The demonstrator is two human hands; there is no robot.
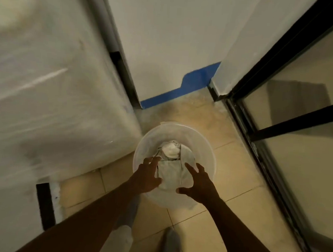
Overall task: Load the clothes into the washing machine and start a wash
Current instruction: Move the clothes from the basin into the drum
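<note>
Two bare forearms reaching up from the frame's bottom, left hand (146, 176) and right hand (199, 182) both hovering with fingers spread, gripping nothing, over pale clothes (171, 164) bunched lengthwise toward frame top, lying in one round translucent bucket (203, 143) at centre, standing on tiled floor (224, 215), large blurred white appliance (48, 90) filling the left.

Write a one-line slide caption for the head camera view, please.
Both open hands, left hand and right hand, reach over pale clothes in a translucent plastic bucket on the tiled floor.

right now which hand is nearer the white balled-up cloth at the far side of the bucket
Left. The left hand has its fingertips just short of the white balled-up cloth, toward its left. The right hand sits further back and to the right, over the bucket rim side.
</note>
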